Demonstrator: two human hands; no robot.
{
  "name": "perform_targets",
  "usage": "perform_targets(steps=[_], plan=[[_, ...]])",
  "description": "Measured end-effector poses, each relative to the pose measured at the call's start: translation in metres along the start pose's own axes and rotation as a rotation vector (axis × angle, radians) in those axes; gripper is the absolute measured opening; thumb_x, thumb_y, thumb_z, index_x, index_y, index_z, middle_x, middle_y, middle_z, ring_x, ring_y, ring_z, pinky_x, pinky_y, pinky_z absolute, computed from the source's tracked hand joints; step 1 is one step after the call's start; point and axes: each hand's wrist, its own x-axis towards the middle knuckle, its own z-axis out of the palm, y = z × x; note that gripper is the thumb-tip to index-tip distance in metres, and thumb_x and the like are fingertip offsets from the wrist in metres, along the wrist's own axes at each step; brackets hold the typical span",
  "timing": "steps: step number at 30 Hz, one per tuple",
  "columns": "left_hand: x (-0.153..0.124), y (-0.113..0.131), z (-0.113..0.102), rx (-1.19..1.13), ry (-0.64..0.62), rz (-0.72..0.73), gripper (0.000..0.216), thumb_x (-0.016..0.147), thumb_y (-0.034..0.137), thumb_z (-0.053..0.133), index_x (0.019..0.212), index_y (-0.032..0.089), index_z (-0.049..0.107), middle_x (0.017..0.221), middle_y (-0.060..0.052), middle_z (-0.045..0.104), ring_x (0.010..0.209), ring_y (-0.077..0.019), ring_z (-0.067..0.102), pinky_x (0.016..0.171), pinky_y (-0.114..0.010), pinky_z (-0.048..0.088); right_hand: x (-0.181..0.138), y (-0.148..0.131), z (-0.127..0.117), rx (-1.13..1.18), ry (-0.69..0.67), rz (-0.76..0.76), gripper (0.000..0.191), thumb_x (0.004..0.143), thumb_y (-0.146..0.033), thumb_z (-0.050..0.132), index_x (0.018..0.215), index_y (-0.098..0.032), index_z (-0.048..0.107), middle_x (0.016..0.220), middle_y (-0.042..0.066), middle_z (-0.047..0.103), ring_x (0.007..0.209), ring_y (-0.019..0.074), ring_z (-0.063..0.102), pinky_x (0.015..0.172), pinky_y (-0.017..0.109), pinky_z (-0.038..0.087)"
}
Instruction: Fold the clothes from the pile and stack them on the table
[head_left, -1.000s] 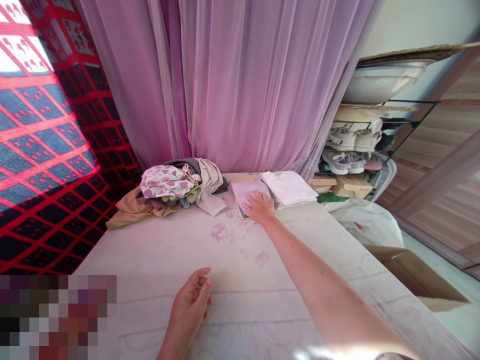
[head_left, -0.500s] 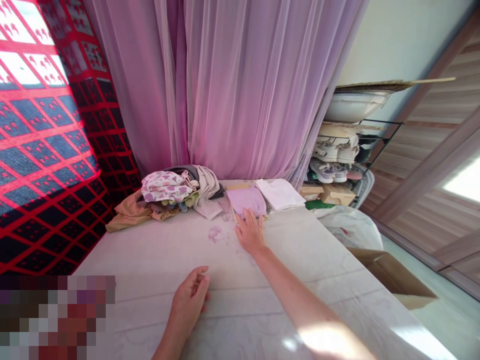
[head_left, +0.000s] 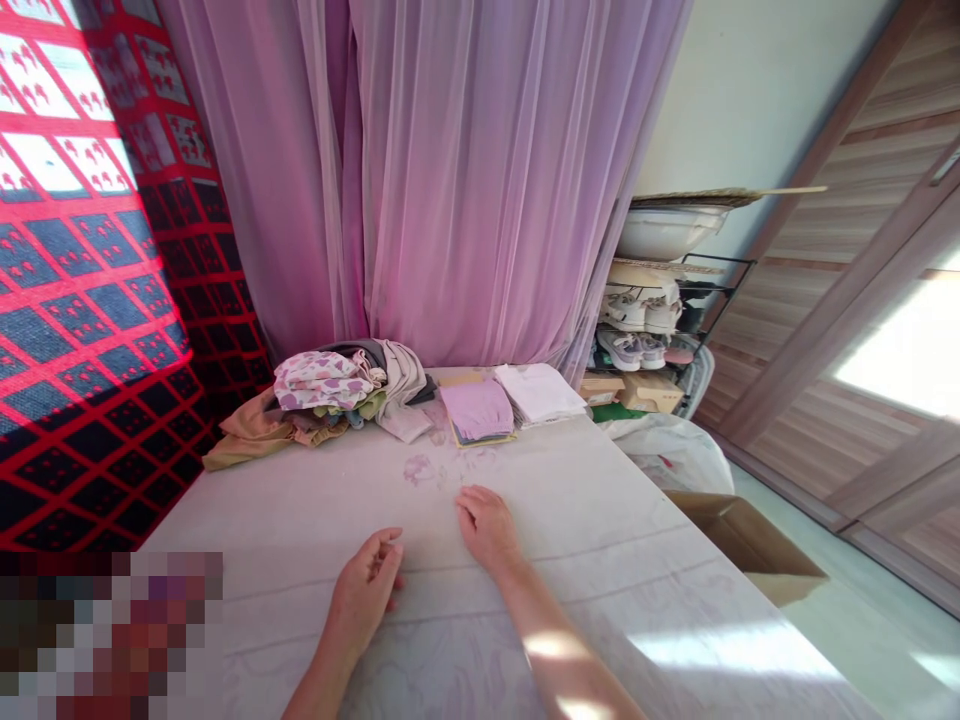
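My right hand lies palm down on the pale bed sheet, fingers loosely spread, holding nothing. My left hand rests close beside it with fingers lightly curled and empty. Farther back on the sheet lies a folded lilac cloth on a small stack, with a folded white cloth to its right. A heap of unfolded clothes, topped by a white piece with purple hearts, sits to the left of them.
Pink sheer curtains hang behind the bed. A red and black patterned blanket covers the left side. A shoe rack with a basin stands at the right, and an open cardboard box sits on the floor.
My right hand has drawn back from the folded lilac cloth toward me and now rests near my left hand. The view has shifted to the right.
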Motion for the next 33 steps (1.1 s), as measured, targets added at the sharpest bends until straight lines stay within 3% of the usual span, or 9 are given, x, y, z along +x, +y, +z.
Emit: perform_targets(steps=[13, 19, 23, 29, 33], plan=[[-0.001, -0.007, 0.002, -0.015, 0.042, 0.044, 0.059, 0.065, 0.062, 0.057, 0.106, 0.02, 0.06, 0.078, 0.0, 0.059, 0.06, -0.0141, 0.059, 0.042, -0.022, 0.044, -0.012, 0.005, 0.001, 0.243, 0.1, 0.068, 0.033, 0.083, -0.022, 0.043, 0.092, -0.025, 0.075, 0.098, 0.007, 0.074, 0.095, 0.0211, 0.067, 0.091, 0.035, 0.049], [0.0, -0.006, 0.002, -0.018, 0.046, 0.021, 0.055, 0.065, 0.057, 0.058, 0.104, 0.018, 0.06, 0.077, -0.001, 0.059, 0.058, -0.0133, 0.059, 0.04, -0.021, 0.043, -0.009, 0.018, 0.001, 0.591, 0.167, 0.263, 0.035, 0.08, -0.043, 0.046, 0.088, -0.024, 0.073, 0.096, 0.008, 0.075, 0.091, 0.0248, 0.069, 0.083, 0.039, 0.054], [0.005, -0.005, 0.002, -0.018, 0.052, -0.036, 0.054, 0.065, 0.054, 0.058, 0.105, 0.017, 0.06, 0.08, 0.0, 0.06, 0.054, -0.0104, 0.058, 0.04, -0.019, 0.042, -0.006, 0.025, -0.005, 0.847, 0.311, 0.428, 0.043, 0.076, -0.054, 0.05, 0.09, -0.019, 0.071, 0.09, 0.012, 0.075, 0.083, 0.026, 0.071, 0.076, 0.039, 0.056], [0.007, 0.003, 0.002, 0.001, 0.066, -0.123, 0.052, 0.065, 0.051, 0.059, 0.103, 0.016, 0.06, 0.081, -0.001, 0.061, 0.05, -0.0084, 0.055, 0.039, -0.018, 0.039, 0.0, 0.039, -0.021, 0.859, 0.433, 0.551, 0.043, 0.074, -0.054, 0.052, 0.091, -0.018, 0.068, 0.083, 0.011, 0.074, 0.073, 0.0243, 0.07, 0.069, 0.036, 0.054], [0.005, 0.01, 0.001, 0.006, 0.058, -0.155, 0.05, 0.066, 0.052, 0.061, 0.101, 0.017, 0.061, 0.084, -0.002, 0.063, 0.049, -0.0076, 0.055, 0.041, -0.018, 0.039, 0.006, 0.043, -0.02, 0.882, 0.37, 0.584, 0.044, 0.071, -0.055, 0.054, 0.089, -0.018, 0.069, 0.078, 0.009, 0.074, 0.069, 0.0233, 0.069, 0.066, 0.035, 0.053]])
